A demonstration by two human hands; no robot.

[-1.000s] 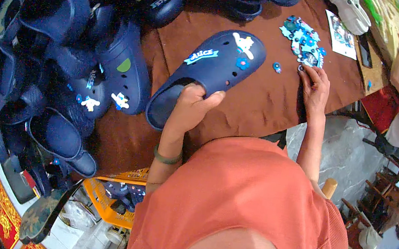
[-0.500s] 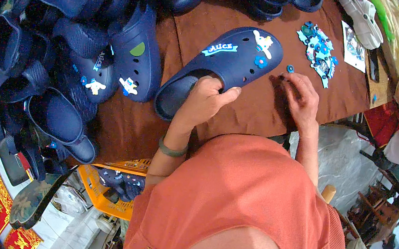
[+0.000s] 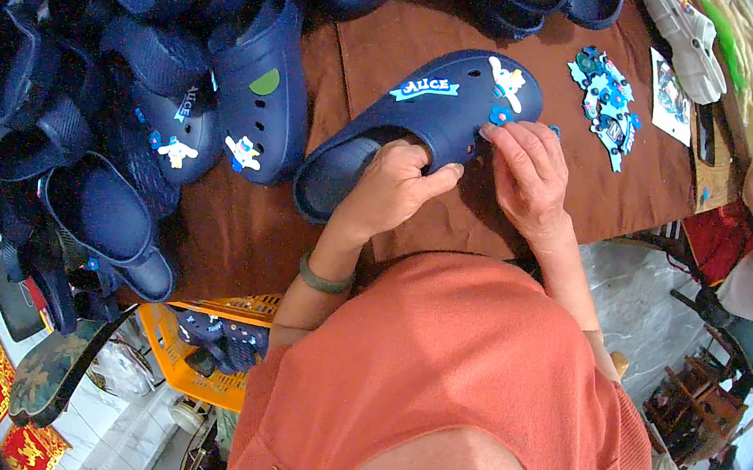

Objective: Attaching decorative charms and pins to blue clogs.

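Fingers of the left hand grasp the heel rim of a navy rubber clog lying on the brown worktop; the right hand pinches a small blue charm at its toe. Pressing squarely into a hole, with the clog braced, seems best.

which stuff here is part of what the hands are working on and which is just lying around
In hand: navy clog, left hand, right hand, small blue charm.

Lying about: pile of navy clogs, heap of charms, white clog, yellow crate.
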